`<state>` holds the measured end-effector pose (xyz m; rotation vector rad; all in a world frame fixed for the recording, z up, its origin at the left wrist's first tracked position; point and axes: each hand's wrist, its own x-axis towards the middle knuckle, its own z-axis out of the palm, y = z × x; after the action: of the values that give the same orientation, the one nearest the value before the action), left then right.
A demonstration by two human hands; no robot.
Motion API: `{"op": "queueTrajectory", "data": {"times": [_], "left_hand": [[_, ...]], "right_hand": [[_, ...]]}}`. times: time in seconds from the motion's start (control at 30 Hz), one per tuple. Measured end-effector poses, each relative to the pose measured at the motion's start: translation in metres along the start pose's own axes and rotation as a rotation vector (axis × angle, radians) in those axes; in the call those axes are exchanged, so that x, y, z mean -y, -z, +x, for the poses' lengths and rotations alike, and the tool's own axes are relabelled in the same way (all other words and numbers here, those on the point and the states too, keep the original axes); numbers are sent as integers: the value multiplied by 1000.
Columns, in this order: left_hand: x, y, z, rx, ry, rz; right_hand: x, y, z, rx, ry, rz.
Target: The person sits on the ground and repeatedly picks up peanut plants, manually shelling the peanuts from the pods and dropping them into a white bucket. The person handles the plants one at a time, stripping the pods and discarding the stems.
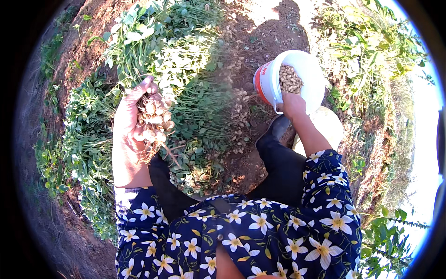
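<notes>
My left hand (130, 115) is closed around the stems of an uprooted peanut plant bunch. Its pale peanut pods (155, 118) and thin roots hang against my palm, and leafy green tops (136, 38) extend beyond my fingers. At the right, my right hand (293, 104) grips the near rim of a white plastic bucket (313, 80) with a red printed band. Some of its fingertips are hidden by the hand itself. Loose peanuts (290, 79) lie inside the bucket.
Cut peanut plants (202, 104) lie in a thick row before me, pods (238, 115) along their right edge. Bare soil (271, 42) runs between them and leafy plants (366, 52) at right. Near my boot (277, 129) is a pale rounded object (325, 125), partly hidden by my forearm.
</notes>
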<state>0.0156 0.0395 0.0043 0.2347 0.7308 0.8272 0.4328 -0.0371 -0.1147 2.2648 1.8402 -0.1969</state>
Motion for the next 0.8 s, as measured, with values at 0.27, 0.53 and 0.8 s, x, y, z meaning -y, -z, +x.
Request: {"op": "queueTrajectory", "data": {"times": [0.27, 0.53, 0.8], "left_hand": [[11, 2, 1, 139, 158, 37], [32, -10, 0, 305, 89, -65], [40, -9, -25, 345, 20, -45]], "right_hand": [[13, -24, -44, 73, -59, -20], [39, 41, -47, -289, 66, 356], [154, 137, -115, -55, 356, 1297]]}}
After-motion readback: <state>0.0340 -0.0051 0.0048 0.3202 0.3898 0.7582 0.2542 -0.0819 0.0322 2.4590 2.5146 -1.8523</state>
